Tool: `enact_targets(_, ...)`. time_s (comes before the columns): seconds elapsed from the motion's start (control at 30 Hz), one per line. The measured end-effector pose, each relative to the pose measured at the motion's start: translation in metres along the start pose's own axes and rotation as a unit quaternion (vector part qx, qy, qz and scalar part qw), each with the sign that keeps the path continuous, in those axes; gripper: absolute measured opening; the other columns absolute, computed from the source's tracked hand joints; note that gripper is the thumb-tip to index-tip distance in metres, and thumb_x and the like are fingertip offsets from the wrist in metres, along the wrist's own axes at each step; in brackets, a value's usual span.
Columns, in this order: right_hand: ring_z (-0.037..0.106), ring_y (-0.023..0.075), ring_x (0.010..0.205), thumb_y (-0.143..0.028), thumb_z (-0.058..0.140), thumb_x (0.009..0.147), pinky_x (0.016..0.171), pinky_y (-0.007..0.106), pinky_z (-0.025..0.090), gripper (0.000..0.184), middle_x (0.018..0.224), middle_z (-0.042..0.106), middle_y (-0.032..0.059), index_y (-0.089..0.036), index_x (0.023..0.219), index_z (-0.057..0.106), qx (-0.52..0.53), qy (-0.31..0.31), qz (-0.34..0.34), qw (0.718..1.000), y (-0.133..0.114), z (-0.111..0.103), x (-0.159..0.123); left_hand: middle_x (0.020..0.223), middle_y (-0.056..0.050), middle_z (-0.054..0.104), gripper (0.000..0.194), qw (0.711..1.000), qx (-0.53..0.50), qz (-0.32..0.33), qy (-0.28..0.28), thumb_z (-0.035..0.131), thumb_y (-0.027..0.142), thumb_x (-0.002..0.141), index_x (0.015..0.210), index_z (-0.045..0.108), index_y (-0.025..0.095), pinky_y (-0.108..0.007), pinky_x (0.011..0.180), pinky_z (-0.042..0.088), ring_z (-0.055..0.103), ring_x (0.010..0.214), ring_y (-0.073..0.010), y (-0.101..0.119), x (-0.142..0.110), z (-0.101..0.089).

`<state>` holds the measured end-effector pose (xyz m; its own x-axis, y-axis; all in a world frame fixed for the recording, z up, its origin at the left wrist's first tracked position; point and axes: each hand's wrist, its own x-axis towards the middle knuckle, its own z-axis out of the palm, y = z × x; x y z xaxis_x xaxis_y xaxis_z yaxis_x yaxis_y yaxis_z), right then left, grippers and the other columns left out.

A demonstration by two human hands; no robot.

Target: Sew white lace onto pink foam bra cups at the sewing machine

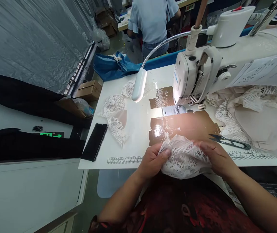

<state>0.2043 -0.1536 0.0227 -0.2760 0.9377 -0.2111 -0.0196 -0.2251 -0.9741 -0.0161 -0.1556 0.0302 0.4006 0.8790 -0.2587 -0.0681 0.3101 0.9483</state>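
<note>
A white lace piece (183,158), rounded like a cup, is held up at the table's front edge between both hands. My left hand (154,160) pinches its left side, thumb on top. On the other side my right hand (217,157) grips the lace, its fingertips partly hidden behind the fabric. Just beyond stands a white sewing machine (189,77), its needle area lit over a metal plate (170,111). Black-bladed thread snips (230,141) lie on the table to the right of my right hand.
More lace pieces (115,113) lie at the table's left, near a black phone (98,142). A pile of lace and pale fabric (257,116) fills the right. A lamp (139,84) hangs over the table (138,126). A person in light blue (150,22) sits beyond.
</note>
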Motion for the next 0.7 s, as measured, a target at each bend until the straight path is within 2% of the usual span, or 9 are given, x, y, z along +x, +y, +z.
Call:
enact_targets(0.07,0.057,0.0202,0.07,-0.06,0.047,0.089,0.065,0.032,0.049,0.049,0.074,0.063,0.0056,-0.019,0.075,0.069,-0.016,-0.054,0.003,0.998,-0.002,-0.004,-0.001,0.071,-0.001,0.056,0.04,0.999,0.026,0.0,0.021,0.06,0.051,0.087,0.079,0.06,0.012,-0.024,0.062,0.04,0.05,0.066,-0.0121,0.0,0.003,0.0)
enact_targets(0.13,0.057,0.0202,0.071,-0.056,0.052,0.087,0.066,0.032,0.048,0.043,0.075,0.063,0.0044,-0.019,0.076,0.07,-0.052,-0.082,-0.001,0.995,-0.003,-0.005,-0.004,0.07,-0.001,0.056,0.041,0.999,0.006,-0.017,0.031,0.061,0.053,0.086,0.077,0.06,0.013,-0.024,0.061,0.04,0.05,0.065,-0.0122,0.0,0.006,0.0)
enact_targets(0.2,0.055,0.0178,0.067,-0.052,0.059,0.085,0.062,0.029,0.045,0.036,0.072,0.062,0.0028,-0.019,0.074,0.071,-0.068,-0.053,-0.011,0.996,-0.004,-0.004,-0.006,0.073,-0.003,0.061,0.043,0.994,-0.082,-0.044,0.053,0.06,0.056,0.084,0.081,0.061,0.013,-0.026,0.064,0.045,0.055,0.068,-0.0145,0.002,0.009,0.001)
enact_targets(0.27,0.053,0.0165,0.062,-0.051,0.06,0.084,0.057,0.028,0.043,0.035,0.068,0.061,0.0021,-0.02,0.073,0.072,-0.042,0.01,-0.025,0.999,-0.006,-0.003,-0.008,0.09,-0.007,0.067,0.052,0.975,-0.201,-0.063,0.068,0.056,0.064,0.081,0.093,0.063,0.014,-0.032,0.077,0.05,0.062,0.085,-0.021,0.005,0.009,0.002)
enact_targets(0.37,0.056,0.0185,0.066,-0.048,0.062,0.085,0.062,0.03,0.046,0.029,0.07,0.064,0.0025,-0.023,0.074,0.073,-0.045,0.056,-0.058,0.996,-0.012,0.0,-0.007,0.127,-0.013,0.059,0.073,0.949,-0.307,-0.067,0.017,0.055,0.074,0.075,0.12,0.057,0.017,-0.039,0.093,0.049,0.057,0.117,-0.0287,0.007,0.005,0.009)
enact_targets(0.4,0.058,0.0192,0.069,-0.046,0.063,0.085,0.065,0.031,0.047,0.026,0.071,0.065,0.0024,-0.025,0.075,0.074,-0.064,0.05,-0.074,0.994,-0.015,0.003,-0.006,0.133,-0.014,0.056,0.074,0.947,-0.314,-0.071,-0.008,0.06,0.071,0.074,0.126,0.053,0.018,-0.039,0.095,0.048,0.054,0.121,-0.0292,0.007,0.003,0.013)
enact_targets(0.47,0.061,0.0202,0.074,-0.042,0.066,0.083,0.07,0.032,0.048,0.02,0.073,0.066,0.002,-0.026,0.073,0.074,-0.098,0.033,-0.105,0.989,-0.019,0.009,-0.003,0.131,-0.013,0.058,0.065,0.946,-0.311,-0.083,-0.032,0.071,0.052,0.074,0.127,0.054,0.018,-0.038,0.096,0.048,0.056,0.119,-0.0283,0.005,0.002,0.024)
enact_targets(0.57,0.06,0.0193,0.071,-0.043,0.071,0.078,0.068,0.031,0.049,0.022,0.069,0.065,0.0018,-0.024,0.066,0.071,-0.077,0.045,-0.095,0.991,-0.019,0.019,0.0,0.108,-0.011,0.069,0.051,0.944,-0.315,-0.095,0.006,0.074,0.017,0.065,0.114,0.063,0.012,-0.034,0.092,0.049,0.063,0.107,-0.0268,0.002,0.009,0.039)
enact_targets(0.7,0.051,0.0153,0.053,-0.053,0.066,0.079,0.051,0.029,0.045,0.037,0.058,0.057,0.0013,-0.022,0.06,0.062,0.013,0.091,-0.022,0.996,-0.011,0.025,-0.001,0.092,-0.007,0.072,0.049,0.94,-0.323,-0.101,0.051,0.07,0.003,0.054,0.102,0.068,0.013,-0.031,0.081,0.05,0.066,0.092,-0.0231,-0.005,0.016,0.045)
